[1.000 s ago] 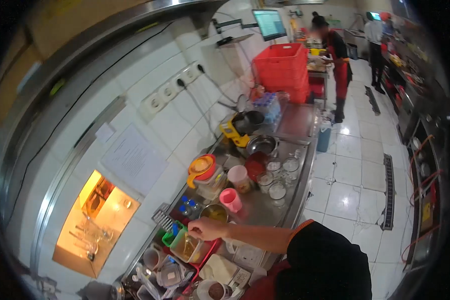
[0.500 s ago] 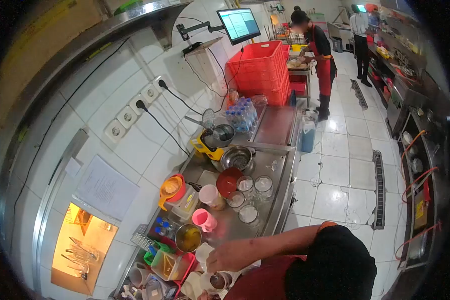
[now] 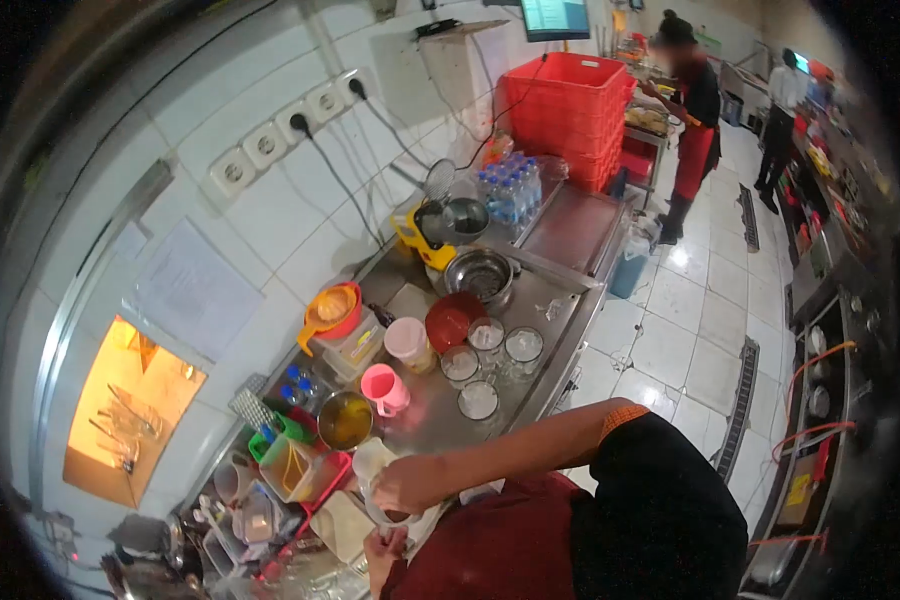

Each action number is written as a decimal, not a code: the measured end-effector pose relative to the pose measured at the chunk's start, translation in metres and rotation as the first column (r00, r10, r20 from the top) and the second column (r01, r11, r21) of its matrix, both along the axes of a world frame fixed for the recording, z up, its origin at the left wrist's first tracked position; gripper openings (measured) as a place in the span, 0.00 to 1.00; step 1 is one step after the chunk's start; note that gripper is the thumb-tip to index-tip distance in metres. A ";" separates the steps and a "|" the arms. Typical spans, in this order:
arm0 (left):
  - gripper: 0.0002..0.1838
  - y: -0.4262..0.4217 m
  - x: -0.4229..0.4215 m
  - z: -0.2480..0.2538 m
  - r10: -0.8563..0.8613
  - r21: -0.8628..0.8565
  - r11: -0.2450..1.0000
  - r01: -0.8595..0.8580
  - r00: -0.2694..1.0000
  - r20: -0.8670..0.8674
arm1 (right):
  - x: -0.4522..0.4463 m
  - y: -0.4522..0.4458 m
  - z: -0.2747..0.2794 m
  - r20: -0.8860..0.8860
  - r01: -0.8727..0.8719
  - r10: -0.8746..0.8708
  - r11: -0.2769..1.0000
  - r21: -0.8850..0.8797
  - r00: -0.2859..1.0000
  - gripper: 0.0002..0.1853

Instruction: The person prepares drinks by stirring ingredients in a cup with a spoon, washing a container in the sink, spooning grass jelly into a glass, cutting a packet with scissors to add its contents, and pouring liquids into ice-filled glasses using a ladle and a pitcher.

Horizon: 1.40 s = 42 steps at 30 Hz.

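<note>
"Where are the hands?"

"Low in the view, close together. The right hand point(image 3: 402, 488) is palm-down over a clear cup with dark brown contents point(image 3: 397, 516), its fingers bent. Its fingertips are hidden, so what that grip has hold of can't be told."

"And the left hand point(image 3: 385, 548)?"

"Just below, its fingers curled near the cup's lower side. Whether its grip closes on the cup is unclear too."

"So the cup is between them?"

"Yes, partly covered by the right hand, at the near side of the stainless steel table point(image 3: 432, 412). A whitish translucent plastic container point(image 3: 370, 460) is right beside that hand."

"What lies past it?"

"A round metal bowl with yellow contents point(image 3: 346, 422), then a bright pink plastic mug point(image 3: 383, 388) and a pink-lidded tub point(image 3: 407, 340). To the right of those, four clear glasses with whitish contents point(image 3: 478, 400) are grouped near a round dark red dish point(image 3: 455, 320)."

"Anything by the wall?"

"An orange plastic juicer point(image 3: 334, 312) sits on a pale box-shaped container point(image 3: 354, 348). Farther along are an open metal pan point(image 3: 478, 276), clear plastic bottles with blue caps point(image 3: 508, 192) and stacked red plastic crates point(image 3: 566, 118)."

"Anyone else?"

"A person in a black top and red apron point(image 3: 698, 140) stands beyond the crates, and a person in a white top point(image 3: 785, 88) is farther back."
</note>
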<state>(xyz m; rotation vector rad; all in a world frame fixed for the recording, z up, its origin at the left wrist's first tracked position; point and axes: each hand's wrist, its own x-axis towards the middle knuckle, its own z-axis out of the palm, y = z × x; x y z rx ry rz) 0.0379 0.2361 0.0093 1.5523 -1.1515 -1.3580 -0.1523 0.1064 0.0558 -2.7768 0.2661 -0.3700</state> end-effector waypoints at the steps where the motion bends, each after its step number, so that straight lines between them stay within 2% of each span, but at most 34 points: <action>1: 0.11 0.001 -0.003 0.003 0.032 -0.001 0.999 -0.032 0.999 -0.038 | -0.003 0.000 0.007 0.126 0.004 -0.005 1.000 0.006 0.992 0.10; 2: 0.11 0.003 -0.003 0.003 0.060 -0.003 0.998 -0.061 0.995 -0.079 | -0.007 0.001 0.013 0.248 0.013 -0.016 1.000 0.014 0.969 0.09; 3: 0.18 0.004 0.002 -0.002 0.057 0.004 0.998 -0.057 0.998 0.006 | -0.011 0.005 0.022 0.250 0.060 -0.089 0.991 0.122 0.964 0.09; 4: 0.21 0.004 0.006 -0.014 0.075 -0.014 0.997 -0.076 0.995 -0.063 | -0.012 0.006 0.024 0.235 0.045 -0.076 0.990 0.136 0.969 0.09; 6: 0.22 0.010 0.009 -0.025 0.113 -0.026 0.993 -0.116 0.990 -0.084 | -0.004 0.005 0.028 -0.053 0.025 -0.017 0.987 0.157 0.998 0.11; 7: 0.22 0.011 0.013 -0.028 0.134 -0.017 0.991 -0.137 0.987 -0.092 | 0.001 0.004 0.026 -0.058 0.074 -0.062 0.968 0.240 0.996 0.13; 8: 0.20 0.012 0.017 -0.032 0.126 -0.005 0.992 -0.126 0.992 -0.011 | 0.004 0.005 0.023 -0.068 0.060 -0.045 0.967 0.249 0.997 0.13; 9: 0.18 0.017 0.016 -0.034 0.115 0.014 0.993 -0.116 0.991 0.069 | 0.004 0.006 0.027 0.043 0.076 -0.097 0.932 0.354 0.994 0.13; 10: 0.18 0.021 0.010 -0.030 0.126 0.030 0.991 -0.128 0.990 0.062 | 0.006 0.010 0.028 0.146 0.083 -0.167 0.885 0.457 0.975 0.13; 11: 0.13 0.022 0.002 -0.024 0.168 -0.048 0.985 -0.169 0.986 -0.007 | 0.013 0.007 0.016 0.145 0.069 -0.120 0.948 0.311 0.982 0.13; 13: 0.03 0.030 0.004 -0.028 0.225 -0.120 0.965 -0.233 0.971 -0.079 | 0.014 0.013 0.027 0.041 0.079 -0.091 0.967 0.243 0.995 0.11; 14: 0.05 0.033 0.015 -0.031 0.162 -0.016 0.986 -0.165 0.980 -0.116 | 0.015 0.017 0.035 -0.056 0.077 -0.068 0.983 0.165 0.996 0.10; 15: 0.06 0.033 0.010 -0.022 0.244 0.037 0.970 -0.241 0.962 -0.123 | 0.014 0.022 0.055 -0.183 0.105 -0.071 0.978 0.182 0.981 0.10; 16: 0.04 0.035 0.014 -0.028 0.223 0.074 0.974 -0.213 0.956 -0.192 | 0.019 0.021 0.055 -0.255 0.093 -0.036 0.972 0.216 0.966 0.10; 17: 0.07 0.033 0.018 -0.016 0.060 0.072 0.995 -0.069 0.990 0.126 | 0.028 0.022 0.054 -0.320 0.078 0.008 0.964 0.254 0.947 0.09; 18: 0.10 0.032 0.026 -0.028 0.007 0.139 0.990 -0.034 0.981 0.192 | 0.032 0.021 0.049 -0.245 0.013 0.035 0.981 0.192 0.969 0.10; 19: 0.10 0.036 0.021 -0.041 0.127 0.046 0.991 -0.124 0.990 -0.059 | 0.033 0.018 0.043 -0.167 -0.045 0.067 0.991 0.127 0.984 0.10; 21: 0.08 0.035 0.019 -0.033 0.098 -0.103 0.990 -0.099 0.995 -0.022 | 0.033 0.020 0.052 -0.106 0.032 -0.010 0.977 0.212 0.994 0.10; 22: 0.07 0.035 0.018 -0.029 0.087 -0.177 0.980 -0.086 0.996 -0.001 | 0.035 0.017 0.052 -0.118 -0.011 0.038 0.974 0.227 0.992 0.10; 23: 0.08 0.037 0.028 -0.061 0.109 -0.120 0.986 -0.112 0.994 -0.031 | 0.037 0.016 0.051 -0.214 0.004 0.045 0.975 0.224 0.976 0.10; 25: 0.07 0.036 0.020 -0.010 0.094 -0.079 0.993 -0.091 0.995 0.034 | 0.041 0.018 0.048 -0.319 -0.004 0.078 0.974 0.225 0.944 0.09; 27: 0.06 0.035 0.017 -0.012 0.111 -0.108 0.987 -0.118 0.992 -0.065 | 0.043 0.020 0.050 -0.081 0.064 -0.047 0.973 0.221 0.996 0.10; 28: 0.06 0.032 0.014 -0.007 0.128 -0.144 0.978 -0.151 0.979 -0.158 | 0.043 0.020 0.053 -0.093 0.047 -0.026 0.973 0.227 0.995 0.10; 29: 0.06 0.035 0.021 0.003 0.068 -0.055 0.996 -0.070 0.997 -0.028 | 0.044 0.020 0.058 -0.201 0.049 -0.015 0.985 0.166 0.979 0.11; 30: 0.06 0.033 0.019 -0.003 0.095 -0.128 0.986 -0.106 0.992 -0.088 | 0.045 0.019 0.059 -0.305 0.045 -0.011 0.993 0.105 0.952 0.11; 32: 0.06 0.036 0.024 -0.007 0.100 -0.056 0.993 -0.101 0.995 -0.022 | 0.047 0.020 0.053 -0.292 0.026 0.031 0.981 0.191 0.956 0.11; 33: 0.07 0.037 0.023 0.010 0.090 -0.035 0.995 -0.091 0.995 -0.041 | 0.048 0.021 0.056 -0.188 0.048 -0.010 0.980 0.195 0.982 0.11; 34: 0.07 0.036 0.024 0.002 0.099 -0.034 0.994 -0.101 0.994 -0.047 | 0.050 0.022 0.060 -0.081 0.069 -0.054 0.978 0.199 0.995 0.11; 35: 0.07 0.036 0.025 -0.014 0.108 -0.076 0.991 -0.114 0.991 -0.077 | 0.051 0.021 0.064 -0.089 0.061 -0.044 0.978 0.201 0.995 0.11; 37: 0.07 0.037 0.022 -0.006 0.144 -0.123 0.979 -0.160 0.981 -0.128 | 0.054 0.019 0.068 -0.368 0.067 -0.013 0.989 0.134 0.930 0.11; 38: 0.07 0.038 0.024 -0.011 0.149 -0.119 0.979 -0.165 0.980 -0.131 | 0.055 0.020 0.066 -0.372 0.063 -0.008 0.989 0.137 0.928 0.11; 40: 0.06 0.038 0.029 -0.016 0.067 -0.050 0.996 -0.069 0.997 -0.031 | 0.057 0.020 0.062 -0.124 0.091 -0.070 0.980 0.176 0.990 0.11; 41: 0.06 0.039 0.029 -0.017 0.071 -0.046 0.996 -0.073 0.997 -0.034 | 0.058 0.021 0.063 -0.128 0.088 -0.066 0.980 0.180 0.990 0.11; 42: 0.06 0.039 0.026 -0.005 0.088 -0.076 0.993 -0.092 0.994 -0.058 | 0.059 0.021 0.066 -0.254 0.074 -0.042 0.990 0.117 0.966 0.12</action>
